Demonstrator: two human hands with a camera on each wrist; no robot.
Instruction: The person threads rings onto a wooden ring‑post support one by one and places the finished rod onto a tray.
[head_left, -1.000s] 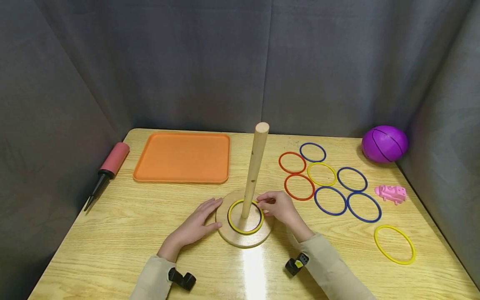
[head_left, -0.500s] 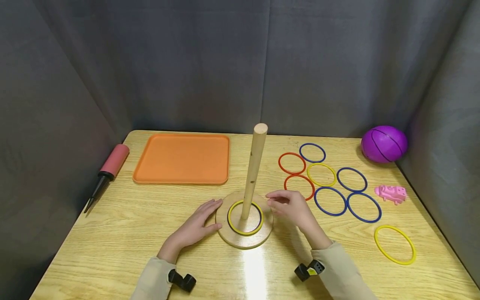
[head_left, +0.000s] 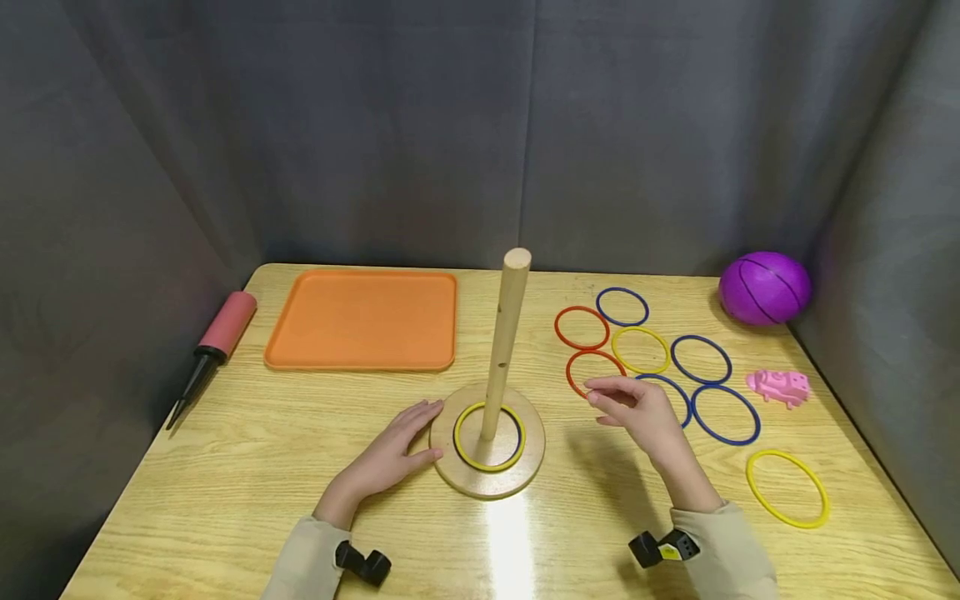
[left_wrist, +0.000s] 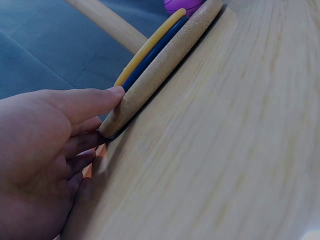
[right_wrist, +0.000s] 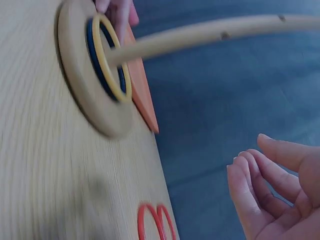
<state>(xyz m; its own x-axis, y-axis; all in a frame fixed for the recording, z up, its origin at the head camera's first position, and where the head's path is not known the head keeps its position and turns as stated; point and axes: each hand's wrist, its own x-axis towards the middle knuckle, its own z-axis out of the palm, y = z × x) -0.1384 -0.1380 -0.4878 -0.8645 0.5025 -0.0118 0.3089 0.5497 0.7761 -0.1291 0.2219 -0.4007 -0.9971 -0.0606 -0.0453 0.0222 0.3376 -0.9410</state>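
Note:
A wooden peg [head_left: 506,342] stands on a round wooden base [head_left: 487,471] mid-table. A yellow ring [head_left: 487,462] lies on the base over a blue ring [left_wrist: 150,57], both around the peg. My left hand [head_left: 393,450] lies flat on the table with straight fingers touching the base's left edge [left_wrist: 117,112]. My right hand [head_left: 637,412] hovers empty, fingers loosely bent, right of the base and over a red ring [head_left: 581,371] and a blue ring [head_left: 678,396]. Further red, yellow and blue rings [head_left: 641,348] lie on the table beyond it.
An orange tray [head_left: 362,318] lies at the back left, a red-and-black pump [head_left: 213,350] at the left edge. A purple ball [head_left: 763,287] sits back right, a pink toy [head_left: 780,387] and a lone yellow ring [head_left: 787,487] at the right. Grey curtains wall the table.
My right hand has left the ring on the base and moved right and up, now over the loose rings. The left hand has stayed against the base.

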